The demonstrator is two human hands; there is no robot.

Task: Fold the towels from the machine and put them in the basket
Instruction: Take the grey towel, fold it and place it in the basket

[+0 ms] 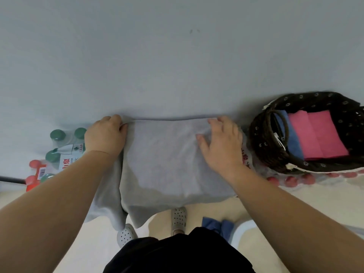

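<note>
A grey towel (pixel 163 160) lies spread flat in front of me against the pale wall, its near edge hanging down toward my feet. My left hand (pixel 105 134) grips the towel's far left corner with curled fingers. My right hand (pixel 220 140) lies flat on the towel's far right part, fingers spread. A dark woven basket (pixel 262 138) with a flower-print lining stands at the right; a folded pink towel (pixel 317 134) and a folded blue towel (pixel 291 138) lie inside it.
Shrink-wrapped bottles with green caps (pixel 59 144) and red caps (pixel 35 168) stand at the left. More red-capped bottles (pixel 291 181) sit below the basket. A blue cloth (pixel 216 226) lies on the floor by my grey clogs (pixel 178 217).
</note>
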